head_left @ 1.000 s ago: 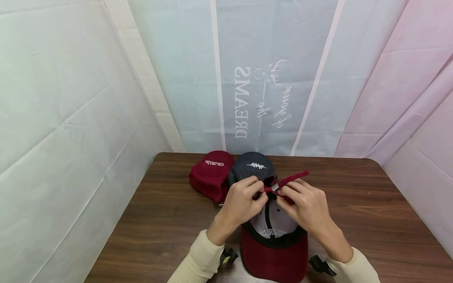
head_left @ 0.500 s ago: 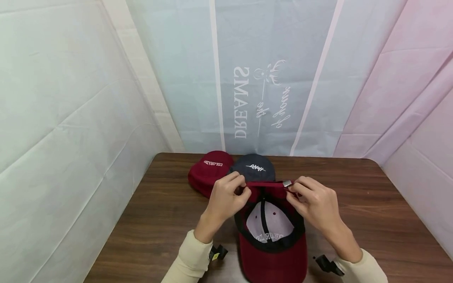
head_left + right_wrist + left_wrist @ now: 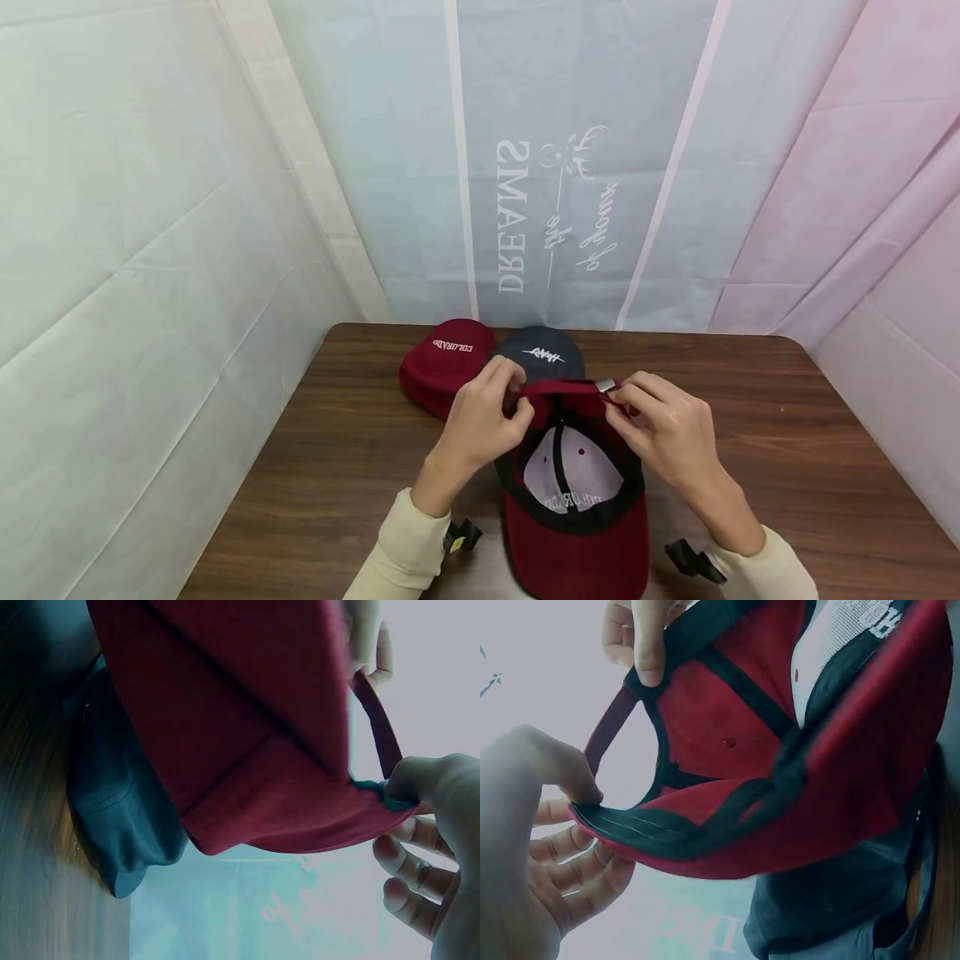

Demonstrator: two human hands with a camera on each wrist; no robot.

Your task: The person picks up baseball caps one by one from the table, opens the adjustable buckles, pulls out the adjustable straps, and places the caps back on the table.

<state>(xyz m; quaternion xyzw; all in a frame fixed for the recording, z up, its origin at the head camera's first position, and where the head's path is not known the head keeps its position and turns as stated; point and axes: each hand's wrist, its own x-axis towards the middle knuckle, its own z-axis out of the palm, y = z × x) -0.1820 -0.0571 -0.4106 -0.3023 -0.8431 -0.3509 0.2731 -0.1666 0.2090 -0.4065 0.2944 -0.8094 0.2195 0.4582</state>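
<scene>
A dark red cap [image 3: 577, 546] has its brim toward me and its inside facing up, with a black sweatband and a pale front lining. My left hand [image 3: 480, 421] pinches the left end of its back strap [image 3: 558, 387]. At the other end, by the silver buckle [image 3: 605, 385], my right hand [image 3: 671, 429] pinches the cap's edge. In the left wrist view, the left thumb presses on the rim corner [image 3: 622, 825] beside the strap opening. The right wrist view has the right thumb and fingers on the opposite corner [image 3: 390, 799]. Fingers partly hide both strap ends.
Behind the hands, another dark red cap [image 3: 450, 358] lies on the wooden table [image 3: 337, 467], beside a dark grey-blue cap [image 3: 551, 350]. A printed light-blue cloth [image 3: 555, 167] hangs past the table's far edge. Black wrist devices [image 3: 693, 562] sit near both cuffs.
My hands have moved apart from close together, drawing the strap out straighter and opening the back gap. The strap's loose end no longer sticks out. Over the last half second, little has moved.
</scene>
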